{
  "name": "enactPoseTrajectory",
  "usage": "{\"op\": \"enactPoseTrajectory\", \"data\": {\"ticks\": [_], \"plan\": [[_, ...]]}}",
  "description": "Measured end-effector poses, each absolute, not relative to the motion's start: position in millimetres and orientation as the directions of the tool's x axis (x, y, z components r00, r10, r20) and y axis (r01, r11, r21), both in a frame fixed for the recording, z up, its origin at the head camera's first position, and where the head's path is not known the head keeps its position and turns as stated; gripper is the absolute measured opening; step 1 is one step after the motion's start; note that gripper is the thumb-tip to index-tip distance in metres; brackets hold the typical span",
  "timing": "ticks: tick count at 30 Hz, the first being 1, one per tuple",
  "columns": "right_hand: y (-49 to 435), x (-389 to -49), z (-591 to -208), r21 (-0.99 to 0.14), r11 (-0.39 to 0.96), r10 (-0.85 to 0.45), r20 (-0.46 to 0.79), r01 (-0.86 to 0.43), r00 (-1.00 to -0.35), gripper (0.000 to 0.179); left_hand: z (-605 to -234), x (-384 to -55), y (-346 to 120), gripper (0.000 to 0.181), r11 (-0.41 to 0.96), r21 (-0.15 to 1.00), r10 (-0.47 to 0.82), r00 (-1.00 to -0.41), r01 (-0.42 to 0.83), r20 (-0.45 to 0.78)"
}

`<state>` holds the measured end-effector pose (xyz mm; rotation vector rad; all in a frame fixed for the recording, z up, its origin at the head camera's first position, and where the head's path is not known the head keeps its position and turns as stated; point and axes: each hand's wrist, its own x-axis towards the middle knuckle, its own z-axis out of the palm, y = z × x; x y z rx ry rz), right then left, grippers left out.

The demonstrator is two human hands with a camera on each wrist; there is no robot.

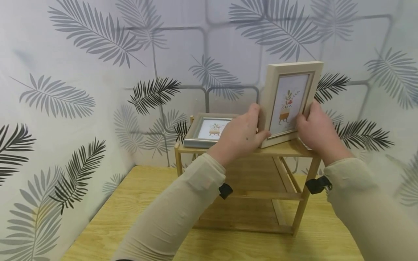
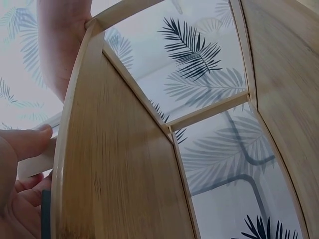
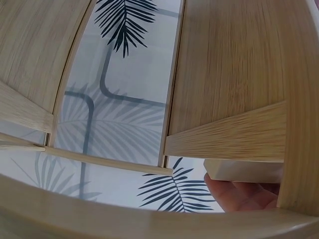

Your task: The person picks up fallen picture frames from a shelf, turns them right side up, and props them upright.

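A cream picture frame (image 1: pixel 289 103) with a plant-stand print stands tilted above the right part of the wooden shelf's top (image 1: pixel 277 149). My left hand (image 1: pixel 240 136) grips its left side, fingers along the edge and thumb near the lower corner. On the opposite side, my right hand (image 1: pixel 318 130) holds it with the thumb on the front. Part of the frame (image 2: pixel 37 162) shows between thumb and fingers in the left wrist view. Fingers (image 3: pixel 239 195) lie against the frame's edge (image 3: pixel 244 170) in the right wrist view. Another picture frame (image 1: pixel 212 128) lies flat, partly behind my left hand.
The wooden shelf has lower tiers (image 1: pixel 254 177) under my forearms and stands on a wood-grain table (image 1: pixel 130 203). Close behind it rises a wall (image 1: pixel 183 47) with a leaf pattern. The table's left edge meets another patterned wall.
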<state>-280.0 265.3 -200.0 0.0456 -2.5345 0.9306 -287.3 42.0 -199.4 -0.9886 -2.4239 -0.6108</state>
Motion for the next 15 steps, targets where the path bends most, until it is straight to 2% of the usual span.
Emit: {"op": "enactPoseTrajectory", "data": {"ticks": [9,15], "plan": [[265.2,-280.6,-200.3,-0.587,0.789,0.105,0.422,-0.183,-0.9,0.061,-201.9,-287.7,42.9,0.043,0.608,0.225,0.536,-0.603,0.761,0.591],[265.3,-280.9,-201.0,-0.587,0.79,0.106,0.414,-0.176,-0.904,0.058,-204.8,-283.7,45.9,0.047,0.583,0.257,0.541,-0.605,0.77,0.585]]}}
